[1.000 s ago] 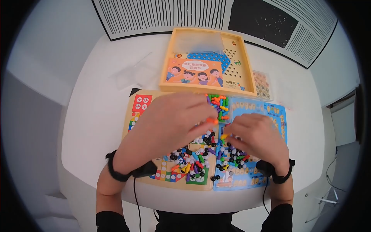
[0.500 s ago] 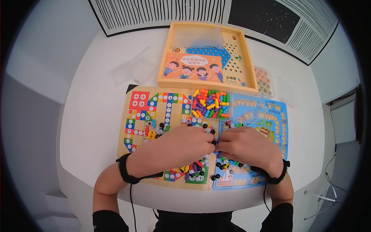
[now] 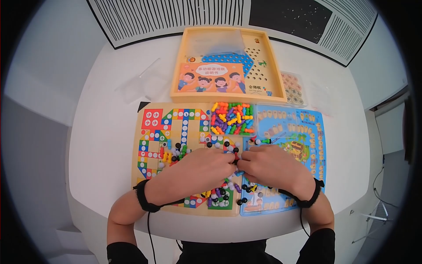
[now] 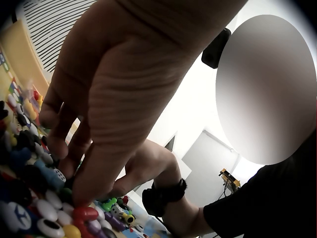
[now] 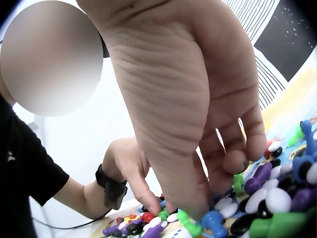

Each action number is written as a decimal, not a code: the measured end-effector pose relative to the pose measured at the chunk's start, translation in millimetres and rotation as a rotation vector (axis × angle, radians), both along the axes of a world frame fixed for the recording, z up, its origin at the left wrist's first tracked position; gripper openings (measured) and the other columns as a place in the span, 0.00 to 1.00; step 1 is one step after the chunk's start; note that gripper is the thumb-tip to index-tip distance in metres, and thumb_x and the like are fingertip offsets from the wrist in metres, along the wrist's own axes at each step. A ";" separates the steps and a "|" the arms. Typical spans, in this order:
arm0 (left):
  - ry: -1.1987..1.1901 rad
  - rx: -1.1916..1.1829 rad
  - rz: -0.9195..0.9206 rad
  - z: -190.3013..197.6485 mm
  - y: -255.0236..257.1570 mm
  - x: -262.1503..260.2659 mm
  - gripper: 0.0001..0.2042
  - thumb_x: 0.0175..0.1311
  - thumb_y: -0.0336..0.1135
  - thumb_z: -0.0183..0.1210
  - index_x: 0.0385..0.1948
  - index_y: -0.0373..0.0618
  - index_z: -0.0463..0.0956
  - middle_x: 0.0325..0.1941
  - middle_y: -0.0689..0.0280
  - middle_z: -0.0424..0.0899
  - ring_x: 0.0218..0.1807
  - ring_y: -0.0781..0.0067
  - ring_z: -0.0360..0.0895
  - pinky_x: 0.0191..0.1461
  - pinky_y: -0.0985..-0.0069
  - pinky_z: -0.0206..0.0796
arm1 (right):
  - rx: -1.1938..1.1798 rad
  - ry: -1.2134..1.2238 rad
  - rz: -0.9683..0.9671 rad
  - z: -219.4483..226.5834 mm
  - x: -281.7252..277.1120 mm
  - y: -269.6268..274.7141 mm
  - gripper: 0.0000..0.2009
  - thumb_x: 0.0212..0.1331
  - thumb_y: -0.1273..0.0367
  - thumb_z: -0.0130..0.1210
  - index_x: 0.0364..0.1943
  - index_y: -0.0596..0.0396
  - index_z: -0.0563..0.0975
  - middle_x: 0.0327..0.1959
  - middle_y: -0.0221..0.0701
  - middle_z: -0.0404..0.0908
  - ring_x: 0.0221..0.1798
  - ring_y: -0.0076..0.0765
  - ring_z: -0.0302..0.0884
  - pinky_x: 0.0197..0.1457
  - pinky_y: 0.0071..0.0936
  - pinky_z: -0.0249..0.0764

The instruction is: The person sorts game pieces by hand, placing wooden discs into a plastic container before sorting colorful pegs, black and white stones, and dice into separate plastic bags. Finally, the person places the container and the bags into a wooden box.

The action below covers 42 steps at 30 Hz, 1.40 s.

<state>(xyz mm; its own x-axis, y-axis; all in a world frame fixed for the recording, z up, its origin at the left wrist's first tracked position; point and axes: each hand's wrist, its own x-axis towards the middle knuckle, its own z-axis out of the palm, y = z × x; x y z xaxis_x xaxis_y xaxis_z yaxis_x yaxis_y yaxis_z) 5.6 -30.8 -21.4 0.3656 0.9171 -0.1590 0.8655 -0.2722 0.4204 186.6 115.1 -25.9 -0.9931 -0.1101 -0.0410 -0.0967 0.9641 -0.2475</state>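
Both hands reach down into loose pawns and black and white beads, where two game boards meet. My left hand is over the ludo board; in the left wrist view its thumb touches down beside a red pawn. My right hand bends over the blue board, fingertips close to the left ones. In the right wrist view its thumb and forefinger point down among the pieces by a blue pawn and a green pawn. I cannot tell whether either hand pinches a piece.
Behind the hands stands a clear box full of coloured pawns. Farther back are a wooden tray with an orange booklet, and a clear case of round pieces. A clear plastic lid lies at left.
Both hands have come down from near the pawn box, where the left pinched an orange piece and the right a yellow one, to the loose pieces. Over the last half second they barely moved.
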 end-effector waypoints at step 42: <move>-0.037 0.139 -0.055 -18.9 13.5 -2.5 0.08 0.63 0.37 0.68 0.41 0.48 0.83 0.46 0.67 0.81 0.50 0.66 0.84 0.47 0.66 0.79 | 0.200 0.412 -0.504 48.4 -0.5 13.0 0.11 0.52 0.63 0.72 0.31 0.50 0.81 0.28 0.28 0.77 0.32 0.35 0.81 0.35 0.36 0.76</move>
